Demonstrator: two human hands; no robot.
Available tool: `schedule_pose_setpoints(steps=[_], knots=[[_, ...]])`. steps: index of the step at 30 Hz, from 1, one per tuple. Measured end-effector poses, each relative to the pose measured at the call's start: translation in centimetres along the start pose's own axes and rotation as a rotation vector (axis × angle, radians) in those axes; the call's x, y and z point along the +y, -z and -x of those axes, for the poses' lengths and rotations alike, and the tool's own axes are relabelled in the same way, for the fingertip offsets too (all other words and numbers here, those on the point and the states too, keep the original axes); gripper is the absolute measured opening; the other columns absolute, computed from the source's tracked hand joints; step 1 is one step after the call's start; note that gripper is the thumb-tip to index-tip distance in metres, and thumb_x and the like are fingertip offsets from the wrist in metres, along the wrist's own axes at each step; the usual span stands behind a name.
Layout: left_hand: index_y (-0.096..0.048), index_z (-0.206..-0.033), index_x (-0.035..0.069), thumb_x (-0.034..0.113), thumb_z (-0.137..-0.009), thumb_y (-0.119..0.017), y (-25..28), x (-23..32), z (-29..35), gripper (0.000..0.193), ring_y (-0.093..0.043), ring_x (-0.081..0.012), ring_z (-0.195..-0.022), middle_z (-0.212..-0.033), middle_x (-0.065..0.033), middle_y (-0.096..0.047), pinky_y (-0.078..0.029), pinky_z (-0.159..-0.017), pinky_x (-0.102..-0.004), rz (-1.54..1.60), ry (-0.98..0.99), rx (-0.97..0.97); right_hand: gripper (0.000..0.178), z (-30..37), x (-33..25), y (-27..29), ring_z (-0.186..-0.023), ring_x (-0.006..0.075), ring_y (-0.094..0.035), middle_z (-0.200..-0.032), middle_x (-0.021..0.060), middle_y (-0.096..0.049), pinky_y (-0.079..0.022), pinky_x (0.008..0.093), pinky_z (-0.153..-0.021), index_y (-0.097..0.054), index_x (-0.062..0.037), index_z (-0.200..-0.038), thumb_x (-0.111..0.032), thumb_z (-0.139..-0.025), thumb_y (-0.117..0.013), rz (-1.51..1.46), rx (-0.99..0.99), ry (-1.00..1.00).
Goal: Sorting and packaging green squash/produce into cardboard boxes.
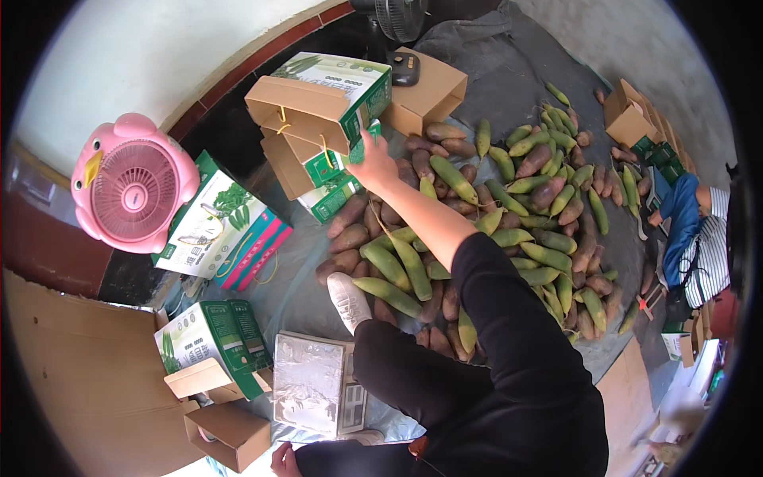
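Note:
My right arm stretches forward over the pile, and my right hand (372, 163) has its fingers closed on the green edge of an open carton (327, 189). That carton is green and white, with brown inner flaps and a yellow cord. Another green and white carton (350, 75) with a brown flap stands tilted just beyond it. Low in the picture my left hand (284, 461) shows only in part beside my leg; its grip is cut off by the edge. Long green radishes (453, 179) and reddish-brown roots (350, 211) lie heaped under my right arm.
A pink fan (135, 187) stands left by upright cartons (211, 230). A flat scale (308, 385) lies near my feet, beside another carton (199, 342) and a small brown box (230, 433). A black fan (401, 20) stands behind. Another person (703, 238) sits at right.

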State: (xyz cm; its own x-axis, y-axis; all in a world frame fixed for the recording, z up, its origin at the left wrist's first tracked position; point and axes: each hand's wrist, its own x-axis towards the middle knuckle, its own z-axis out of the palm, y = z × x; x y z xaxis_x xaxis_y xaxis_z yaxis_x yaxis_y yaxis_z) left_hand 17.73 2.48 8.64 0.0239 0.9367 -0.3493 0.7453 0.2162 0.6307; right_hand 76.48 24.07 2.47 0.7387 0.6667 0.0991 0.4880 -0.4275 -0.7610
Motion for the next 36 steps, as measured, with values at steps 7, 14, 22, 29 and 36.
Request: schedule_pose_setpoints(steps=[7,14,22,29,36], knots=[[-0.06,-0.105,-0.003,0.02,-0.089,-0.05,0.9,-1.0,-0.6,0.03,-0.056,-0.0245,-0.098,-0.102,-0.0153,-0.062,-0.042,-0.089,-0.0343,-0.028,0.056,-0.044,0.09,-5.3,-5.6,-1.0,-0.098,0.0368,-0.058,-0.145,0.0233,-0.01,-0.05,0.039,-0.081,-0.02,-0.0242,-0.138,-0.026,-0.067,-0.075,0.199,0.035,0.009],[-0.061,-0.105,-0.003,0.02,-0.089,-0.05,1.0,-0.8,-2.0,0.03,-0.056,-0.0242,-0.098,-0.101,-0.0149,-0.062,-0.042,-0.089,-0.0344,-0.041,0.074,-0.074,0.082,-9.7,-3.8,-4.6,-0.099,0.0355,-0.058,-0.146,0.0239,-0.007,-0.051,0.0382,-0.079,-0.026,-0.0272,-0.14,-0.023,-0.071,-0.07,0.451,0.158,0.143],[-0.061,-0.103,-0.002,0.02,-0.089,-0.051,1.0,0.7,-1.6,0.028,-0.057,-0.0242,-0.098,-0.102,-0.0143,-0.063,-0.042,-0.088,-0.0348,-0.015,0.092,-0.06,0.048,-10.7,-3.3,-4.9,-0.095,0.0319,-0.061,-0.146,0.0161,-0.02,-0.049,0.0378,-0.081,-0.042,-0.0214,-0.131,-0.011,-0.085,-0.041,0.452,0.137,0.101],[-0.061,-0.104,-0.002,0.019,-0.088,-0.052,1.5,0.1,-0.4,0.028,-0.057,-0.0249,-0.099,-0.103,-0.0146,-0.063,-0.042,-0.089,-0.035,-0.036,0.082,-0.021,0.044,-6.3,-1.6,0.2,-0.093,0.0326,-0.061,-0.134,0.0137,-0.041,-0.048,0.0401,-0.081,-0.05,-0.0187,-0.121,-0.006,-0.079,-0.043,0.425,0.238,0.271],[-0.058,-0.109,-0.003,0.025,-0.09,-0.05,1.8,-1.9,0.5,0.034,-0.054,-0.0255,-0.105,-0.11,-0.0171,-0.059,-0.041,-0.091,-0.035,0.042,0.014,-0.025,0.052,0.8,4.3,9.8,-0.097,0.0271,-0.059,-0.129,-0.0022,-0.048,-0.047,0.0383,-0.083,-0.054,-0.0251,-0.119,0.0,-0.075,-0.042,0.38,0.262,0.293]])
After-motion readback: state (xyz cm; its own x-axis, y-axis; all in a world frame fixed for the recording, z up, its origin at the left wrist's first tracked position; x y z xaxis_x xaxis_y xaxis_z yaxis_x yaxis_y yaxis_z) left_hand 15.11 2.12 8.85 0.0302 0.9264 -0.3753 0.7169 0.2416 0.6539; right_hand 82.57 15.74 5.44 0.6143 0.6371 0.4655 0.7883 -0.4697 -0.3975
